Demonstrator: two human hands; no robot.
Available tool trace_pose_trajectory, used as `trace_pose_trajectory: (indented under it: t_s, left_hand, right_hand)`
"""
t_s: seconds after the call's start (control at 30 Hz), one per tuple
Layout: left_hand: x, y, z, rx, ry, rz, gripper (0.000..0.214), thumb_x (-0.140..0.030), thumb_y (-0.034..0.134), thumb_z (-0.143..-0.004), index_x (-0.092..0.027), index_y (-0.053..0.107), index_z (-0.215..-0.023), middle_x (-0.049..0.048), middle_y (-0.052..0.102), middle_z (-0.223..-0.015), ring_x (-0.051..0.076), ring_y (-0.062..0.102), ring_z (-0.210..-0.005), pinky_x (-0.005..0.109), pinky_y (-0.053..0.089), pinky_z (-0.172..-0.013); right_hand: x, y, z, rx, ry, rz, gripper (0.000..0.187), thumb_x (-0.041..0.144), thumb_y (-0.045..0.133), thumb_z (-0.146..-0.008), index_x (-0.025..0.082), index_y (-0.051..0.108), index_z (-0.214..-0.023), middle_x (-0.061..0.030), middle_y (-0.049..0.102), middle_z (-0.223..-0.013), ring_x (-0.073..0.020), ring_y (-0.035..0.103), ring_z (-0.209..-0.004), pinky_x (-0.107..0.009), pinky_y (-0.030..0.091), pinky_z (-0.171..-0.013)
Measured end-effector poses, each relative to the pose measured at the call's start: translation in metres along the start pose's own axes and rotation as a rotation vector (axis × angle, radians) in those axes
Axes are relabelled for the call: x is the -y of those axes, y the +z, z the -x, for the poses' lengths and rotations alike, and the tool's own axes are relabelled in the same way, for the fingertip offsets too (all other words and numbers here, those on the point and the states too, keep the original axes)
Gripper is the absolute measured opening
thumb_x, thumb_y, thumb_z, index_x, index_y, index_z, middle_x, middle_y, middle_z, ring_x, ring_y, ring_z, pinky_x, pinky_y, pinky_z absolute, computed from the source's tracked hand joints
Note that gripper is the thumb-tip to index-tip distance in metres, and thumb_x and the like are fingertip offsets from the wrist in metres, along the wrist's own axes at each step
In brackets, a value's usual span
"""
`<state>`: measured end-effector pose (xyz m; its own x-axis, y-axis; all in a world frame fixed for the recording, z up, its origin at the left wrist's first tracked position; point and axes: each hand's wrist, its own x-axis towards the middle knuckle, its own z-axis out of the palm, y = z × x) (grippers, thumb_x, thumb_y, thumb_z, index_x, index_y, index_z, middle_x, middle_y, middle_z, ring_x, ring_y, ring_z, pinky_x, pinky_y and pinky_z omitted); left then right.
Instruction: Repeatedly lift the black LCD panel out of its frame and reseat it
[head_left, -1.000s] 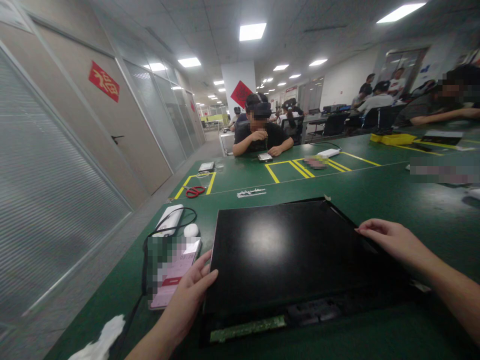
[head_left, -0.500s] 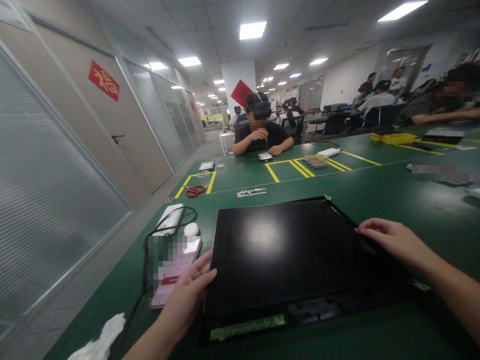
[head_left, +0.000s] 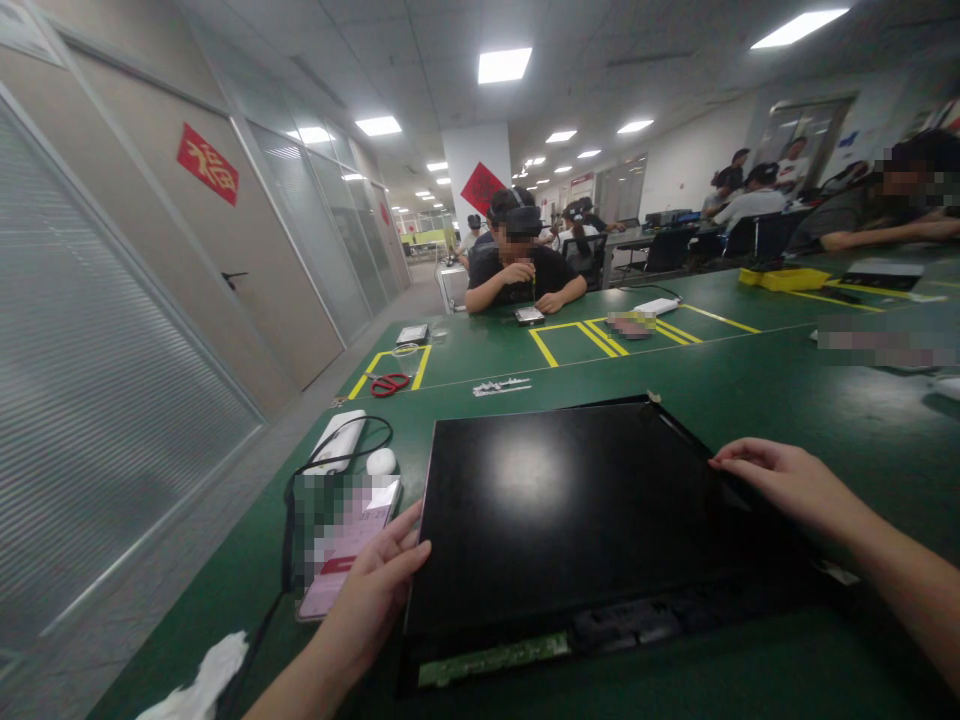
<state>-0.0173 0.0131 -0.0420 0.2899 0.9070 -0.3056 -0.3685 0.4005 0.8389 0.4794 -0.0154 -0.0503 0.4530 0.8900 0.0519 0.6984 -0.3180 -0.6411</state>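
A large black display panel [head_left: 570, 500] lies flat on the green table [head_left: 825, 400] in front of me, with a green circuit strip [head_left: 495, 660] along its near edge. My left hand [head_left: 375, 590] grips the panel's left edge, fingers curled against it. On the right edge rests my right hand [head_left: 787, 480], its fingers closed over the rim.
A phone [head_left: 341, 545], a white mouse [head_left: 381, 461] and a white power bank [head_left: 337, 440] with a black cable lie left of the panel. Crumpled white tissue [head_left: 202, 680] sits at the near left. Red scissors [head_left: 390, 383] lie farther back. Other people work at the far tables.
The panel's left edge and my left hand have shifted slightly left and toward me. My right hand stays in place.
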Motion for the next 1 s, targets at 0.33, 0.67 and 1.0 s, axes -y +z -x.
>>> trace_pose_trajectory:
  t_s: [0.33, 0.67, 1.0]
  left_hand:
    - [0.008, -0.003, -0.005, -0.020, 0.035, -0.049, 0.102, -0.022, 0.092, -0.063, -0.016, 0.046, -0.153, 0.0161, 0.079, -0.118, 0.037, 0.072, -0.114, 0.042, 0.058, -0.094]
    - [0.001, 0.015, 0.010, -0.052, 0.060, -0.114, 0.089, -0.024, 0.092, -0.069, -0.016, 0.051, -0.147, 0.0147, 0.081, -0.111, 0.035, 0.073, -0.110, 0.045, 0.058, -0.096]
    - [0.001, 0.007, 0.004, -0.001, 0.052, -0.131, 0.087, -0.026, 0.093, -0.069, -0.015, 0.052, -0.145, 0.0171, 0.079, -0.117, 0.036, 0.073, -0.111, 0.045, 0.058, -0.095]
  right_hand:
    - [0.010, -0.004, 0.003, 0.039, 0.055, 0.025, 0.047, 0.065, 0.051, -0.059, 0.029, 0.075, -0.077, -0.0030, 0.078, -0.086, -0.0278, 0.071, -0.087, -0.038, 0.049, -0.080]
    - [0.001, 0.000, 0.000, -0.010, 0.000, 0.047, 0.043, 0.064, 0.053, -0.063, 0.029, 0.075, -0.074, -0.0036, 0.078, -0.081, -0.0288, 0.072, -0.079, -0.039, 0.050, -0.073]
    - [-0.001, -0.001, -0.001, -0.003, -0.012, 0.049, 0.042, 0.062, 0.054, -0.064, 0.028, 0.076, -0.074, -0.0041, 0.079, -0.081, -0.0285, 0.072, -0.079, -0.039, 0.050, -0.073]
